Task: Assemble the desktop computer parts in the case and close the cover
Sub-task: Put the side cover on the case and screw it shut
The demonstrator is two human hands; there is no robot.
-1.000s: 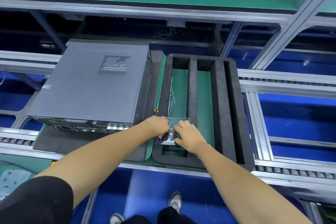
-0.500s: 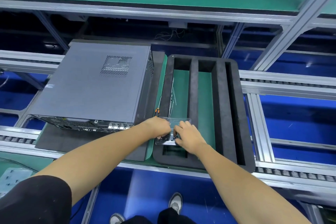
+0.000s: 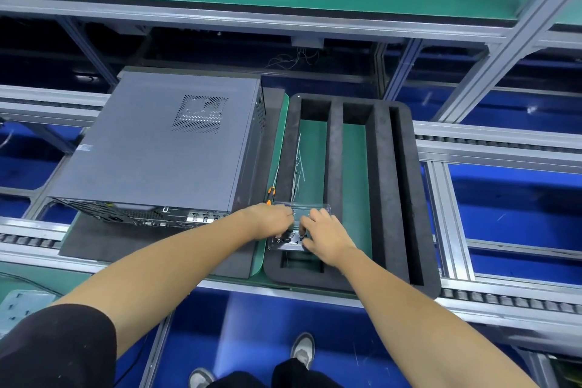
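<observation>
Head view, the only one. One computer case (image 3: 154, 151) lies on its side on a dark foam mat (image 3: 94, 242) on the conveyor bench (image 3: 504, 148), cover already on, vent grille up, rear ports facing the person; laid flat this way, presumably so the side panel could be worked from above. Just right of it sits one black foam tray (image 3: 387, 198) with three long slots and one small pocket at the near end; the slots show only green liner and a few thin wires or ties, so the parts look used up. One small clear plastic box (image 3: 296, 224) rests across the near end of the left slot, holding small dark pieces, likely screws; count not resolvable. Two hands meet over it. Left hand (image 3: 271, 220): fingers curled down at the box's left edge, grip seems to steady the box or pinch something in it, but the fingertips are hidden, so I cannot tell which. Right hand (image 3: 324, 236): fingers bent into the box from the right, grip likewise not readable. Judgement: picking out cover screws, box kept near the case for short reach. One orange-handled screwdriver (image 3: 271, 191) lies between case and tray, mostly hidden behind the left hand, handy for that step. Two shoes visible below the bench edge.
</observation>
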